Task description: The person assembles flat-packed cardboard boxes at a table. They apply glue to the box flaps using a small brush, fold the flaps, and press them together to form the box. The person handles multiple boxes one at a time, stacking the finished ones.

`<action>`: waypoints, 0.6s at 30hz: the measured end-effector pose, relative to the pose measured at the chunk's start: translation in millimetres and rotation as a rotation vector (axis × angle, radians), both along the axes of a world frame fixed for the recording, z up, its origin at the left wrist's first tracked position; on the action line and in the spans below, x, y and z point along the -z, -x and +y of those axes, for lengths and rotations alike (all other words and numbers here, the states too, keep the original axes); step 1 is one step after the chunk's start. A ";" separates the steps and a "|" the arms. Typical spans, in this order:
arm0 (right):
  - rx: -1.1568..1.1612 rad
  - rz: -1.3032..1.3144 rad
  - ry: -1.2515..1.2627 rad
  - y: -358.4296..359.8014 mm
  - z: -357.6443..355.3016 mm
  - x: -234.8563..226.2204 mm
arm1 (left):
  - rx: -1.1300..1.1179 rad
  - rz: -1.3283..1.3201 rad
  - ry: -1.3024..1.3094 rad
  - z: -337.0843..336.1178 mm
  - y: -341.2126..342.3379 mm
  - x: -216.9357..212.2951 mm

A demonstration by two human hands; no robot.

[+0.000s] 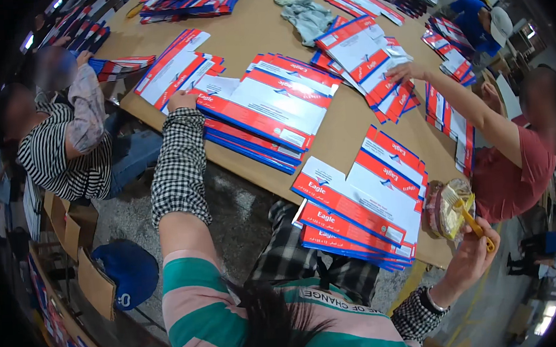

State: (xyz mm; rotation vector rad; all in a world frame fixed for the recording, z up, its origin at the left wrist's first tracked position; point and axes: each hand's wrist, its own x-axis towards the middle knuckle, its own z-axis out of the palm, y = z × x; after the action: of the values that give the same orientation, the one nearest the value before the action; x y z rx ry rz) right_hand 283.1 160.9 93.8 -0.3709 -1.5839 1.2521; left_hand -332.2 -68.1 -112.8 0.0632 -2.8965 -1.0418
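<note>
My right hand point(469, 258) is closed round the yellow handle of a brush point(472, 222). Its head lies in a round tub point(433, 210) lined with clear plastic and holding something pale yellow. Up at the far left, my left hand point(182, 101) has its fingers curled on the corner of a flat red, white and blue printed carton point(214, 87), beside a large stack of the same cartons point(277, 103). The fingertips are partly hidden there. A second stack point(372, 199), fanned out in steps, lies nearer me at the table's edge, just left of the tub.
The brown table point(250, 29) carries more carton piles point(191, 2) and a crumpled grey cloth point(303, 16). At the right, a co-worker in a red top point(509, 159) reaches over a carton pile point(373, 59). Someone in a striped top point(66, 145) sits at the left, near a blue bag point(126, 275).
</note>
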 end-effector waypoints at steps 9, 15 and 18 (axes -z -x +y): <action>-0.009 0.068 0.053 -5.0 6.2 10.5 | 1.240 -0.060 -0.163 89.9 -266.3 -16.0; 0.025 0.051 0.099 -27.8 2.7 20.5 | 1.457 0.181 0.581 123.3 -333.5 -24.6; 0.075 0.040 0.131 -41.0 0.7 26.9 | 1.488 0.025 0.647 131.8 -330.8 -36.0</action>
State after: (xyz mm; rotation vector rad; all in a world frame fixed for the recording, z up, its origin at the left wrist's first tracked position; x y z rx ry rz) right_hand 324.1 161.7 66.9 -0.4804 -1.4453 1.3009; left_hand -1.4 63.7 -76.8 -2.2346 -2.7161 0.0648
